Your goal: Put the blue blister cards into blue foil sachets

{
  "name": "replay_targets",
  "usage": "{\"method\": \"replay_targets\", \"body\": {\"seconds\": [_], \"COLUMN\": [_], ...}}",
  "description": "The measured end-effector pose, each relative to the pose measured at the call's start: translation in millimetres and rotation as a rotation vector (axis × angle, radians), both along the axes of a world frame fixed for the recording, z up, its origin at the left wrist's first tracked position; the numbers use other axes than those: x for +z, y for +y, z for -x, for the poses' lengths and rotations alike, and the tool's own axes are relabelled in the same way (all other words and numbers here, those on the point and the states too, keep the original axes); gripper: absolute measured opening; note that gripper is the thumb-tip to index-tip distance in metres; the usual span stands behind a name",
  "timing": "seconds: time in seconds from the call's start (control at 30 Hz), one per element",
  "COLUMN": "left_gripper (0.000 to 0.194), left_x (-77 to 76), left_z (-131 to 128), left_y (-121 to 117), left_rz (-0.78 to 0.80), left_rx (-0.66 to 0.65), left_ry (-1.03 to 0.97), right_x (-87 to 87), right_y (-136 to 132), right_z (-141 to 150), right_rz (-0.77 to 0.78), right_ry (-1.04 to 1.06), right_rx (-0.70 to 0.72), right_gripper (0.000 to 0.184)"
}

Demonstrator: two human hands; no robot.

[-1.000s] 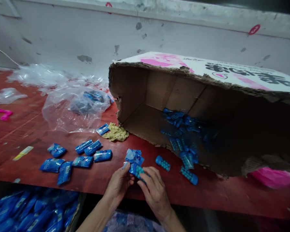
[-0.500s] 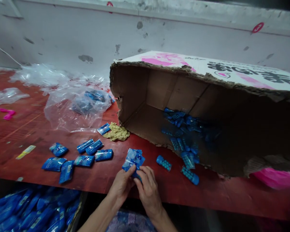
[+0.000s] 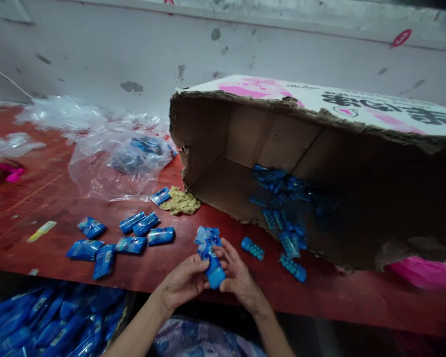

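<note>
My left hand (image 3: 181, 282) and my right hand (image 3: 237, 273) meet over the near edge of the red table (image 3: 33, 208). Together they grip one blue packet (image 3: 212, 265), held upright, its clear top end pointing away from me. A small stack of blue sleeves (image 3: 207, 234) lies on the table just beyond my fingers. A bare blue studded piece (image 3: 252, 249) lies right of my right hand. Several filled blue packets (image 3: 126, 237) lie in a loose group to the left.
A big torn cardboard box (image 3: 319, 163) lies on its side at the right, holding more blue pieces (image 3: 282, 198). Crumpled clear plastic bags (image 3: 115, 158) sit at the back left, beside a tan rag (image 3: 180, 201). A bin of blue packets (image 3: 52, 322) stands below the table edge.
Both hands have pulled back toward the table edge and lifted one blue packet off the stack, turning it upright between them.
</note>
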State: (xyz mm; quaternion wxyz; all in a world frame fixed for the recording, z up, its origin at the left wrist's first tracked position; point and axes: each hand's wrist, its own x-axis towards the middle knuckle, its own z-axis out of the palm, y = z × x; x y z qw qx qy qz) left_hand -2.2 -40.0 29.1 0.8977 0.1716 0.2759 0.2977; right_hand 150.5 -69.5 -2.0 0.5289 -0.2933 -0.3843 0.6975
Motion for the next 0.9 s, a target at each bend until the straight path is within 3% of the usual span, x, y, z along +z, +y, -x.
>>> {"method": "replay_targets", "body": {"seconds": [0.1, 0.27, 0.53, 0.67, 0.9], "left_gripper": [0.026, 0.029, 0.015, 0.013, 0.02], "left_x": [0.2, -3.0, -1.3, 1.6, 4.8], "left_z": [0.4, -2.3, -17.8, -25.4, -30.3], "left_y": [0.3, -2.4, -22.9, -30.4, -32.6], "left_rz": [-0.039, -0.016, 0.125, 0.195, 0.091], "left_rx": [-0.044, -0.052, 0.148, 0.253, 0.325], "left_ry": [-0.045, -0.053, 0.02, 0.091, 0.172], "right_x": [6.0, 6.1, 5.0, 8.1, -5.8], "right_y": [-1.0, -2.3, -6.3, -12.6, -19.7], "right_z": [-1.2, -5.1, -4.8, -2.8, 14.9], "right_rz": [0.054, 0.069, -0.017, -0.057, -0.148], "right_ry": [0.077, 0.045, -0.058, -0.209, -0.533], "right_rx": [0.081, 0.069, 0.016, -0.056, -0.317], "right_gripper": [0.09, 0.083, 0.072, 0.065, 0.054]}}
